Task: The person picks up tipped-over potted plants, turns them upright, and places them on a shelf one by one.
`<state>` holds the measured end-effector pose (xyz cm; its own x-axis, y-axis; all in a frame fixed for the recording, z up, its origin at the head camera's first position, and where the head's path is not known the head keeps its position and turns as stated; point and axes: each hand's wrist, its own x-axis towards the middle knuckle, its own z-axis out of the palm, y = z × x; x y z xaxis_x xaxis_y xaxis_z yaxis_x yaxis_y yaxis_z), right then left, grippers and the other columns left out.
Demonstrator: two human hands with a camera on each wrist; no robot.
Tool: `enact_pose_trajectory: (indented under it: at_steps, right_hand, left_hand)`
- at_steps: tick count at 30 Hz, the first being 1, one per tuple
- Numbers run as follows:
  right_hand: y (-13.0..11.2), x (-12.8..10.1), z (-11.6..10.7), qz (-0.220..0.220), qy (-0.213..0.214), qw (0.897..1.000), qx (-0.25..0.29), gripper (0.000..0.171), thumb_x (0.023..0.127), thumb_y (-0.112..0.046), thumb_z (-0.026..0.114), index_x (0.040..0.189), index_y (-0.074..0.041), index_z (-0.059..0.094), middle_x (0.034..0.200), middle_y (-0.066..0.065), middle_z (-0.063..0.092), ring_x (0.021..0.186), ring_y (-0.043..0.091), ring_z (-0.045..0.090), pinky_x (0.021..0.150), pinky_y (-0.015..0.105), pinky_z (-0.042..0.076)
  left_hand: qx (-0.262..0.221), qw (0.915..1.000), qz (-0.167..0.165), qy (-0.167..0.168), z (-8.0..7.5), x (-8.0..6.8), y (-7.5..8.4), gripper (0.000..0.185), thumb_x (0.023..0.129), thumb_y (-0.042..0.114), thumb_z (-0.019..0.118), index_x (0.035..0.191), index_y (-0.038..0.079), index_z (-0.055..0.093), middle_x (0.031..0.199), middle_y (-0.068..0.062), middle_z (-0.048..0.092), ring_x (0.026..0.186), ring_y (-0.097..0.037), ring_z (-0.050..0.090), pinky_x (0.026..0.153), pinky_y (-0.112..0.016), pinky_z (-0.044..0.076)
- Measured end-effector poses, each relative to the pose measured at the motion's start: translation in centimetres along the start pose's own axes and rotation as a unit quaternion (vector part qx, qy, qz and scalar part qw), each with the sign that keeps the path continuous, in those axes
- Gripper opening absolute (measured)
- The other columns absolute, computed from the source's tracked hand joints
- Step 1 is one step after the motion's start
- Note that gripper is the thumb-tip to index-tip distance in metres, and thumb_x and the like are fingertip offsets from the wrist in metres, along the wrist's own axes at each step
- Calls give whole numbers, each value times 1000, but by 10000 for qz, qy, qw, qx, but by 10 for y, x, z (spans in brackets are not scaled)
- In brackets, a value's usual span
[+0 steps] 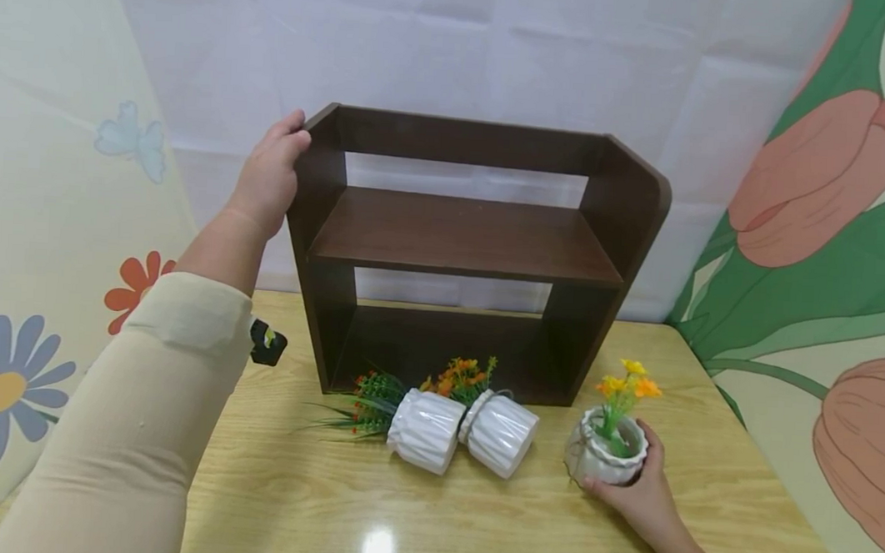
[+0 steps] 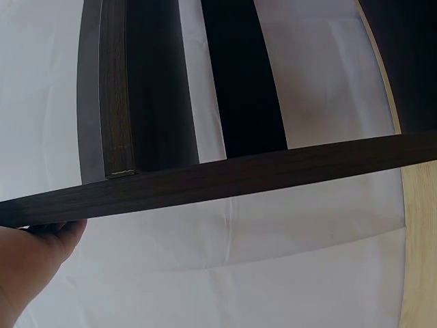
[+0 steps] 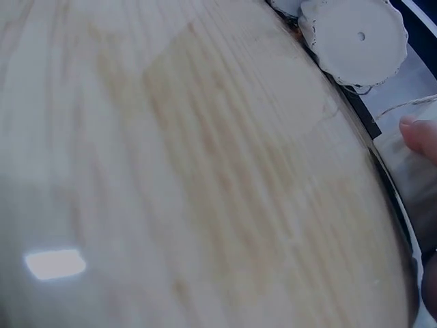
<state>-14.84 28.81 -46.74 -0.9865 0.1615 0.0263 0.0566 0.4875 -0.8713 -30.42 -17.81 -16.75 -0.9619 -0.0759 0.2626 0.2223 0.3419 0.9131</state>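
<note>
- At lower right of the head view, the upright white pot (image 1: 604, 452) with yellow flowers (image 1: 627, 382) stands on the wooden surface (image 1: 475, 520), just right of the shelf's front foot and apart from it.
- Around that pot the right hand (image 1: 645, 488) curls from the right and front, thumb on the near wall, fingers wrapping the far side; it grips the pot.
- From the right wrist view, one fingertip (image 3: 420, 137) shows pressed on the pot's pale wall at the right edge of the frame; the rest of the hand is out of view.
- Bare surface lies in front of the pot and to its right, up to the surface's right edge by the tulip-printed wall (image 1: 827, 246).
- Left of it, near the middle of the frame, two white ribbed pots (image 1: 464, 432) lie on their sides, touching each other, their green, red and orange sprigs pointing toward the shelf's base.
- Behind them the dark brown shelf unit (image 1: 467, 236) stands at the back of the surface, close to the white backdrop (image 1: 500, 46); its middle board is bare.
- On the shelf's upper left corner the left hand (image 1: 267, 175) holds the side panel, thumb at the front edge, fingers hidden behind the panel.
- From the left wrist view, only the heel of that hand (image 2: 31, 263) shows beneath the dark board's edge.
- Near the frame's lower left, a beige sleeve (image 1: 127, 427) covers the left forearm.
</note>
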Motion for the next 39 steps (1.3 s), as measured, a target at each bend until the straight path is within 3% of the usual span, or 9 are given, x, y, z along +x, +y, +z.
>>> enact_pose_trajectory:
  at_steps: [4,9,16,22,28,31,35,39]
  right_hand:
    - [-7,1,-1,28,-14,10000,33,127,68,-14,88,155,-8,-5,154,28,18,141,45,22,113,66,19]
    - [-18,3,-2,-256,119,9993,259,125,67,-7,87,154,-6,-2,154,28,20,141,44,24,113,65,20]
    - [-32,6,-5,-329,187,9991,189,123,68,-6,87,154,-8,-1,154,23,23,139,38,28,115,51,27]
    - [-49,8,-12,-330,195,9988,293,124,69,-4,86,154,-7,-4,154,26,20,140,41,26,114,61,23]
    - [-67,9,-20,-461,328,9983,132,122,70,-5,85,154,-7,-3,153,25,22,138,40,30,111,58,29]
    - [-78,9,-24,-544,440,9975,1,122,70,-7,86,155,-10,-2,152,22,25,136,37,33,108,38,37]
    - [-95,11,-30,-752,561,9956,68,119,70,-6,86,154,-11,1,151,18,27,133,33,35,90,8,33]
    - [-112,13,-35,-941,603,9937,86,118,71,-6,85,154,-11,2,150,14,27,131,28,35,85,4,32]
  left_hand:
    - [-31,10000,15,23,1,0,1,55,104,42,21,158,30,16,166,12,8,153,-12,7,124,-39,12]
    - [-50,10000,10,19,1,0,1,55,104,42,21,158,31,16,166,12,8,153,-11,5,125,-40,11]
    - [-72,10000,-32,-20,3,-1,1,55,104,42,20,158,32,14,166,13,7,153,-12,4,125,-41,10]
    - [-132,9999,-14,-10,3,0,2,55,104,43,21,158,33,15,166,12,8,153,-13,7,124,-42,11]
    - [-91,10000,-1,13,4,0,2,54,104,42,20,158,32,15,166,13,8,153,-12,6,124,-42,11]
    - [-94,10000,-23,15,6,-1,3,54,104,42,21,158,33,15,166,12,8,153,-13,8,124,-42,12]
    - [-130,9999,-46,41,7,-1,4,54,104,41,22,158,32,16,166,12,9,153,-13,10,124,-41,13]
    - [-120,9999,-49,43,8,-1,4,55,104,42,22,158,32,16,166,12,9,153,-12,7,124,-41,12]
